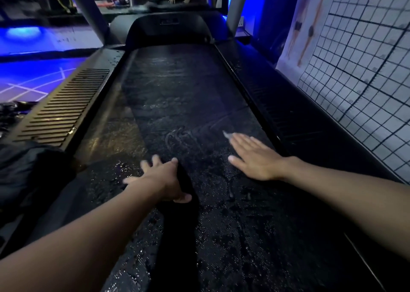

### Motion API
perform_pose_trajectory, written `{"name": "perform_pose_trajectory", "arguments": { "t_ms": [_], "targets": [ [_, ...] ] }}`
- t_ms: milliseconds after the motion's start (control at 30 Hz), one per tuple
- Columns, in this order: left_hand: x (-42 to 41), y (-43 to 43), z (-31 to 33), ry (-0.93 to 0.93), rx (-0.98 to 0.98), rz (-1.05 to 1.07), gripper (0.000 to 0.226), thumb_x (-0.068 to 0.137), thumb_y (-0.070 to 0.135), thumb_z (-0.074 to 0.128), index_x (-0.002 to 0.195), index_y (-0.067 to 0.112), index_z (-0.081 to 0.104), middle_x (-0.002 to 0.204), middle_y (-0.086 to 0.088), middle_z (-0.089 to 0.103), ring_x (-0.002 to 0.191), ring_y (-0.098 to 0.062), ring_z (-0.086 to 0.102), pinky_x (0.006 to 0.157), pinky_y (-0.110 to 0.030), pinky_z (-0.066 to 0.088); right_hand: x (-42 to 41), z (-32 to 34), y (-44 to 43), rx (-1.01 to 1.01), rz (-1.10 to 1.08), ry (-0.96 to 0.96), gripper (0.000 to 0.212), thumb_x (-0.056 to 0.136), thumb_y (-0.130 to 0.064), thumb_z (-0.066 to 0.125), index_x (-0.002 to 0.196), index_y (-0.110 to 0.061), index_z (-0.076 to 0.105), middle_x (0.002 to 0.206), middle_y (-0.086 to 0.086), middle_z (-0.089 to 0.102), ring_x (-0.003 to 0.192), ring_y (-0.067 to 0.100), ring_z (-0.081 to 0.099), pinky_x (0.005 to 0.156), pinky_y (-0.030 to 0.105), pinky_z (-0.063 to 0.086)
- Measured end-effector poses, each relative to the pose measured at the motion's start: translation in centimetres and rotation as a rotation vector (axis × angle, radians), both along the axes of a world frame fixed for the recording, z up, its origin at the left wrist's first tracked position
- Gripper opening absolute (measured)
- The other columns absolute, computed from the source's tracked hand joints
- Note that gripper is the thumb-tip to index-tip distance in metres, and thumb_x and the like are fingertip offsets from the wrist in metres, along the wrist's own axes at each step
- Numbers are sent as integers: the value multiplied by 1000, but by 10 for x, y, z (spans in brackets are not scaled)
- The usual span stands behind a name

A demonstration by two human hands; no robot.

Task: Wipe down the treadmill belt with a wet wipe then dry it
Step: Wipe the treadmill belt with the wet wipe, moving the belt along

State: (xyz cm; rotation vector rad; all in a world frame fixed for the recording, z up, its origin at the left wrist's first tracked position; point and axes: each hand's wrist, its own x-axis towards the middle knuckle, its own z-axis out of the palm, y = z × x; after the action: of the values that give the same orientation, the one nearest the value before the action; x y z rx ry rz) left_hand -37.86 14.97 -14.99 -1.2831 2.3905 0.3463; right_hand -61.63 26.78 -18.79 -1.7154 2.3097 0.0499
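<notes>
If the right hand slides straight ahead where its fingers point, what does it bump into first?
The right hand lies flat, fingers aimed up-left along the wet belt. A pale wipe peeks out at its fingertips. Beyond that, probably only bare belt until the motor cover.

Both forearms are bare to each hand, left hand and right hand, no sleeves visible.

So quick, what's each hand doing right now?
Left hand: open, pressed flat on the wet treadmill belt.
Right hand: open, flat on a pale wipe.
</notes>
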Motion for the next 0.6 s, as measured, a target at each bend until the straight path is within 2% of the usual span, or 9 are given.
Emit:
{"name": "perform_pose_trajectory", "arguments": {
  "t_ms": [67, 133, 233, 267, 367, 433, 533, 600],
  "targets": [
    [2, -4, -6, 0, 31, 23, 141, 34, 79, 70, 151, 43, 2, 160, -14, 13, 147, -41, -3, 111, -67, 16, -7, 6, -13, 10, -143, -22, 76, 100, -61, 3, 156, -14, -18, 165, 6, -20, 151, 17, -20, 123, 38, -10],
    [5, -6, -8, 15, 38, 50, 144, 27, 83, 65, 150, 47, -1, 161, -16, 9, 147, -41, -2, 112, -65, 18, 7, 5, -18, -31, -83, -18, 79, 98, -64, 2, 156, -15, -20, 165, 7, -19, 151, 19, -20, 123, 39, -10],
    [7, 0, -2, 41, 40, 61, 127, 52, 71, 79, 150, 49, 1, 160, -13, -1, 146, -43, 1, 109, -67, 23, 28, -2, -4, -42, 151, 0, 77, 98, -63, 4, 155, -18, -21, 165, 4, -20, 150, 17, -21, 123, 38, -10],
    [8, 1, 0, 43, 44, 66, 125, 55, 69, 80, 150, 50, 1, 161, -12, -3, 146, -43, 0, 108, -68, 24, 23, 0, -8, -28, 149, 5, 76, 99, -62, 5, 155, -17, -20, 165, 4, -20, 150, 16, -20, 123, 38, -9],
    [14, -7, -1, 24, 57, 28, 125, 57, 61, 83, 150, 51, 0, 162, -10, -7, 148, -39, 0, 111, -64, 24, 10, 6, -30, -8, -48, 0, 79, 99, -63, 4, 156, -14, -19, 165, 6, -19, 151, 17, -20, 123, 40, -9],
    [22, -12, 2, 2, 37, 2, 125, 60, 51, 85, 152, 45, 1, 163, -4, -4, 148, -33, 5, 112, -61, 26, 26, 5, -30, -26, 64, 0, 81, 96, -66, 3, 154, -16, -23, 164, 5, -21, 150, 18, -22, 123, 40, -10],
    [31, -11, 7, -25, -36, 8, 124, 65, 53, 82, 155, 32, 1, 163, 7, -1, 149, -27, 9, 110, -60, 25, 42, -2, -18, -33, 232, 19, 80, 96, -66, 2, 154, -18, -24, 164, 2, -22, 149, 16, -23, 124, 40, -9],
    [33, -10, 6, -18, -20, 46, 123, 64, 57, 82, 154, 38, 1, 162, 6, -5, 149, -29, 2, 110, -63, 22, 31, 2, -33, -9, 123, 24, 79, 98, -64, 4, 156, -15, -18, 165, 5, -20, 150, 16, -20, 124, 39, -9]
  ]
}}
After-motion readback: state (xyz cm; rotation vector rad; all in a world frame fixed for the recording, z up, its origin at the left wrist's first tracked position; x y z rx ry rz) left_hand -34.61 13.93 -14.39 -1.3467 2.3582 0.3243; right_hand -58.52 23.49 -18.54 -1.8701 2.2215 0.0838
